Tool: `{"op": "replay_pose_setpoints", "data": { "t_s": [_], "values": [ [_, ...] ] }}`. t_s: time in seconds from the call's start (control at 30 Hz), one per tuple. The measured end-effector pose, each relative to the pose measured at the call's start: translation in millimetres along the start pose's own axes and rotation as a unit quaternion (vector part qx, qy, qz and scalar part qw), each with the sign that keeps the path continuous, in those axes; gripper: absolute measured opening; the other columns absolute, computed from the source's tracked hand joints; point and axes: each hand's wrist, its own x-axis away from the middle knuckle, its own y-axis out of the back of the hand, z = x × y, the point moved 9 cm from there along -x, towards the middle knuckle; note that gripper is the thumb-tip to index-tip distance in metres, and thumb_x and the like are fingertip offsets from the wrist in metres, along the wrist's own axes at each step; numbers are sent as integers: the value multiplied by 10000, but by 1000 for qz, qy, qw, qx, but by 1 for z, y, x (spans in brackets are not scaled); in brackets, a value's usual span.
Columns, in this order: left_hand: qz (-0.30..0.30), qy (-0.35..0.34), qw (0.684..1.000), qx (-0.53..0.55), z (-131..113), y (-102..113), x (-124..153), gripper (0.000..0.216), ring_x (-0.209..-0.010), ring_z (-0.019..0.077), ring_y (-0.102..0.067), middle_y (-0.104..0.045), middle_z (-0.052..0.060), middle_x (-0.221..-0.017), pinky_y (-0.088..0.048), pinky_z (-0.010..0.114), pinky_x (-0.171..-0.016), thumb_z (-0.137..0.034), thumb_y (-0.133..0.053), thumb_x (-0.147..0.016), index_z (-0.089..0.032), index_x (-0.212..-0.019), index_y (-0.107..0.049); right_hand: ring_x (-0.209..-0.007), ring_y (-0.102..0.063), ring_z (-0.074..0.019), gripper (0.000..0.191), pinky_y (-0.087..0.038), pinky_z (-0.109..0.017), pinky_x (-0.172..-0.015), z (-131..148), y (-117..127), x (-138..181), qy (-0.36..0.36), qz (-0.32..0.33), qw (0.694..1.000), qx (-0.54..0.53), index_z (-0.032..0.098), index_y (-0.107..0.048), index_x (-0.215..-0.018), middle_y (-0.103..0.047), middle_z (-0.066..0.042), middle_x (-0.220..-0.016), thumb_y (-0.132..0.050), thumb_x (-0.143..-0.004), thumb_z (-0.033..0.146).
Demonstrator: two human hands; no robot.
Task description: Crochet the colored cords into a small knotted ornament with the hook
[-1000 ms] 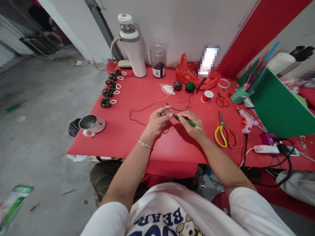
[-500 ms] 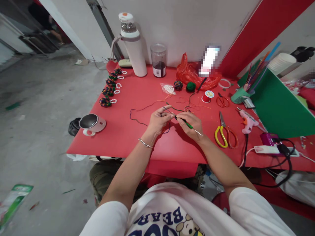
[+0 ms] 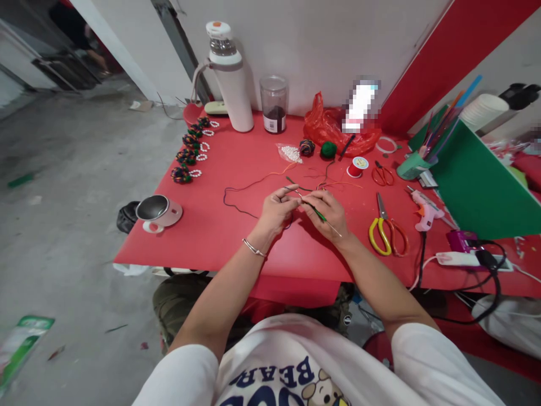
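Observation:
My right hand (image 3: 328,213) is closed around a crochet hook (image 3: 320,215) with a green grip and thin metal ends. Its tip reaches the fingertips of my left hand (image 3: 279,207), which pinch the yarn, with one finger raised. Dark yarn (image 3: 239,210) trails from the left hand across the table, turning orange further back. The stitches between the fingers are too small and covered to make out. Just behind the hands lie a dark multicoloured yarn ball (image 3: 306,148), a green yarn ball (image 3: 328,149) and a bag of white beads (image 3: 291,153).
On the red table (image 3: 203,237), several dark yarn pieces with bead loops (image 3: 186,158) line the left side near a mug (image 3: 159,213). A bottle (image 3: 232,84) and jar (image 3: 274,107) stand behind. Rightward are a thread spool (image 3: 358,167), scissors (image 3: 384,223) and a glue gun (image 3: 425,208).
The hook has turned slightly in my right hand, its rear end shifting left and down. My left hand has moved slightly right, its raised finger now closer to the hook.

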Motion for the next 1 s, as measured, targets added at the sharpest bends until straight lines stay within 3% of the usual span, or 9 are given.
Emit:
{"op": "replay_pose_setpoints", "data": {
  "t_s": [0.07,0.13,0.3,0.5,0.67,0.87,1.0],
  "values": [
    [12,26,999,31,5,-2,1,539,-366,7,-279,-549,-99,-515,-155,186,-404,-168,-918,-557,-133,-1065,-743,-954,-708,-190,212,-609,-347,-871,3,-1,1,15,-5,1000,22,266,-750,-1214,-718,-81,-1049,-652,-1026,265],
    [30,50,996,61,8,-6,2,515,-374,8,-274,-507,-108,-499,-142,174,-403,-150,-918,-564,-140,-1048,-743,-917,-694,-180,236,-604,-325,-825,5,0,3,32,-13,999,21,265,-745,-1244,-704,-76,-1021,-661,-1023,259],
    [56,104,988,100,12,-10,4,484,-421,12,-370,-618,-40,-609,-173,144,-407,-104,-898,-573,-130,-1031,-742,-936,-713,-179,254,-605,-326,-817,-2,3,4,35,-22,998,-41,311,-764,-1254,-730,-64,-1048,-676,-1019,347],
    [62,114,986,101,7,-9,4,472,-431,24,-393,-610,-38,-581,-153,136,-404,-49,-853,-549,-124,-1001,-738,-990,-755,-199,253,-608,-368,-908,-28,2,-2,-65,46,984,-160,360,-821,-1152,-809,-34,-1076,-709,-969,494],
    [56,110,988,92,2,-6,4,466,-414,24,-374,-570,-54,-544,-147,139,-406,-46,-847,-524,-113,-971,-736,-982,-771,-215,278,-614,-381,-908,-40,4,-3,-129,62,968,-207,349,-844,-1105,-834,-38,-1054,-742,-931,540],
    [72,111,988,81,0,-1,1,428,-424,31,-389,-537,-59,-531,-154,141,-414,-44,-820,-545,-114,-962,-750,-1002,-785,-228,334,-625,-393,-946,-41,6,-4,-157,87,962,-207,337,-851,-1075,-847,-44,-1059,-725,-920,604],
    [81,106,988,78,0,0,0,429,-439,34,-404,-552,-48,-553,-163,138,-414,-48,-812,-546,-109,-967,-761,-1027,-787,-222,273,-618,-393,-975,-38,7,-5,-167,98,957,-217,338,-846,-1073,-848,-33,-1073,-733,-939,548]
  ]
}}
